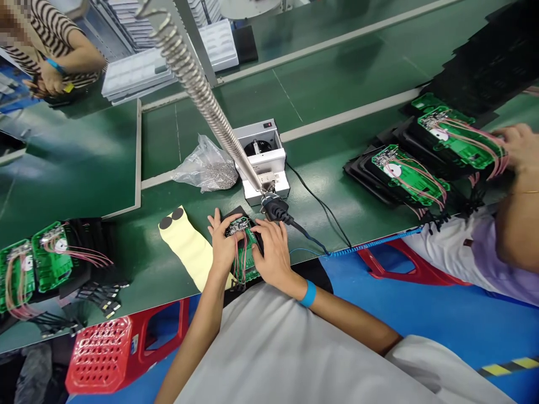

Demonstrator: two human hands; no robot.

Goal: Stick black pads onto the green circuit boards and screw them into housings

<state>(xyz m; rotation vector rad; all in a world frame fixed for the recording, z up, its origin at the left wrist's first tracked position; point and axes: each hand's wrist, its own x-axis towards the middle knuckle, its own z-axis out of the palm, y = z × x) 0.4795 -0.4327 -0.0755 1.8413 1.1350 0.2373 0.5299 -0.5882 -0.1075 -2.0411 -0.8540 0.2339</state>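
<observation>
A green circuit board with pink wires lies in a black casing at the table's front edge, close to my body. My left hand is on its left side, fingers spread, thumb over the board's upper part. From the right, my right hand rests on the casing's edge with its fingers bent and thumb apart. Whether anything small sits under the fingertips cannot be seen. A yellow strip with two black discs lies beside my left hand. Above the board hangs a dark electric screwdriver on a coiled metal spring.
Behind the screwdriver stands a white screw feeder, beside a plastic bag of small metal parts. Wired boards in black casings lie left and right. Another person's hand touches the right-hand wires. A person sits across the table.
</observation>
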